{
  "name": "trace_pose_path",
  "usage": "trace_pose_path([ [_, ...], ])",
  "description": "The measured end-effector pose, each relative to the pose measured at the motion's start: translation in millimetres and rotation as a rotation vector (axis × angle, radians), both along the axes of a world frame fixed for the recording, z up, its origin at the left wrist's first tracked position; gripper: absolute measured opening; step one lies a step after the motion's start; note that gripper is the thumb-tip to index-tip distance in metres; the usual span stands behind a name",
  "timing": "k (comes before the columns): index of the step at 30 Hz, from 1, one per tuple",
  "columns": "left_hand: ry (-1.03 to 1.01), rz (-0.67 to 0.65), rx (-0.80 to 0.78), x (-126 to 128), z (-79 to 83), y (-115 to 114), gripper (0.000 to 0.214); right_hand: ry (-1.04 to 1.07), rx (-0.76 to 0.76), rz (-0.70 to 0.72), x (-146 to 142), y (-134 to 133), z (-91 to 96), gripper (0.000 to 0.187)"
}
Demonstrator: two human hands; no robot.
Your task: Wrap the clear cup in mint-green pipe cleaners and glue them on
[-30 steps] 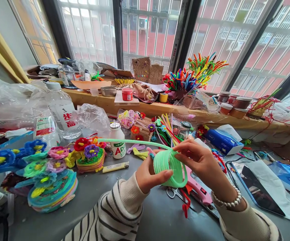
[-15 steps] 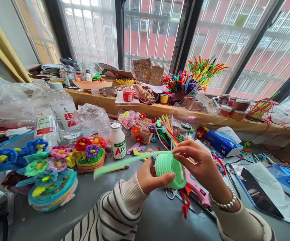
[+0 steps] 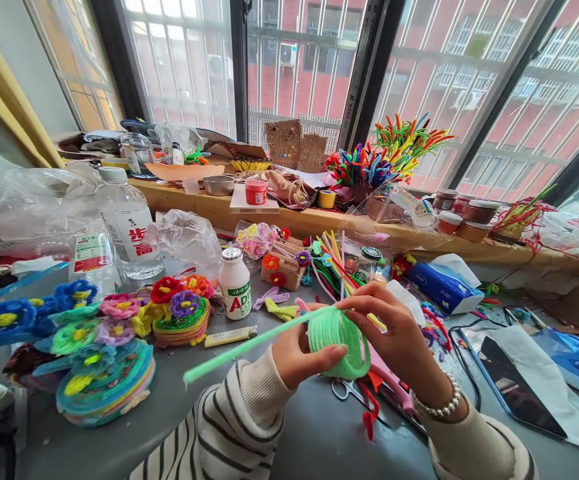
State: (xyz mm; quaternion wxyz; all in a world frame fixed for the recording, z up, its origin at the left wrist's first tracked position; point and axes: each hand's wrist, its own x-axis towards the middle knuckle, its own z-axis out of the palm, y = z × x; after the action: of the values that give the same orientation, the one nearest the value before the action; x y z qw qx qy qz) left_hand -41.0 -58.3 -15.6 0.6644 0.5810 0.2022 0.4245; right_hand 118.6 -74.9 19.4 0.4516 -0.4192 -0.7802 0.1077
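A light green pipe cleaner coil (image 3: pixel 332 339) is wound into a short, hollow cylinder. My left hand (image 3: pixel 299 353) is closed around its left side, thumb across the front, the other fingers mostly hidden behind. My right hand (image 3: pixel 389 323) pinches the strand at the coil's top edge with thumb and fingertips. From there the loose end (image 3: pixel 234 351) stretches out to the lower left, past my left wrist, over the table. Below the coil lie scissors (image 3: pixel 342 389), a red pipe cleaner piece (image 3: pixel 369 415) and a pink tool (image 3: pixel 394 383), partly covered by my right hand.
Pipe-cleaner flowers on round coiled bases (image 3: pixel 107 383) stand at left, near a white bottle (image 3: pixel 235 283) and a lighter (image 3: pixel 230 336). Behind are a woven basket (image 3: pixel 289 270) and loose pipe cleaners (image 3: pixel 332 260). A phone (image 3: pixel 514 380) and tissue pack (image 3: pixel 442 287) lie at right.
The loose green end has swung down and now slants more steeply, uncovering the lighter. My right fingertips have shifted slightly left along the coil's top; my left hand keeps its hold.
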Motion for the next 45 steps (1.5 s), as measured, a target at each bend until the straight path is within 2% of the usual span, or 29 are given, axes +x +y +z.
trace_pose_path([
  [7,0.041,0.093,-0.049,-0.9,-4.8,-1.4,0.047,0.014,-0.032,0.011,-2.5,-1.1,1.6,0.011],
  [11,0.058,0.023,-0.055,-2.4,-2.0,0.6,0.046,0.025,-0.048,0.027,-2.7,-1.0,1.6,0.010],
  [17,0.022,-0.105,-0.082,-6.8,5.6,4.2,0.044,0.033,-0.076,0.099,-2.3,-3.4,2.9,0.020],
  [25,0.077,-0.208,-0.044,-10.4,0.4,8.0,0.043,0.166,-0.168,0.167,-9.4,-5.1,-2.3,0.005],
  [27,0.062,-0.241,-0.070,-9.3,-2.1,8.3,0.043,0.206,-0.159,0.162,-11.7,-4.2,-4.5,0.003],
  [32,0.007,-0.290,-0.261,-8.6,-10.9,10.7,0.048,0.259,-0.115,0.141,-15.4,-3.7,-7.0,0.004],
  [39,-0.035,-0.370,-0.280,-9.1,-8.5,10.6,0.044,0.287,-0.067,0.100,-19.0,-8.1,-6.1,0.008],
  [45,-0.093,-0.470,-0.312,-9.2,-11.9,11.3,0.044,0.297,-0.048,0.148,-17.7,-6.4,-5.1,0.009],
])
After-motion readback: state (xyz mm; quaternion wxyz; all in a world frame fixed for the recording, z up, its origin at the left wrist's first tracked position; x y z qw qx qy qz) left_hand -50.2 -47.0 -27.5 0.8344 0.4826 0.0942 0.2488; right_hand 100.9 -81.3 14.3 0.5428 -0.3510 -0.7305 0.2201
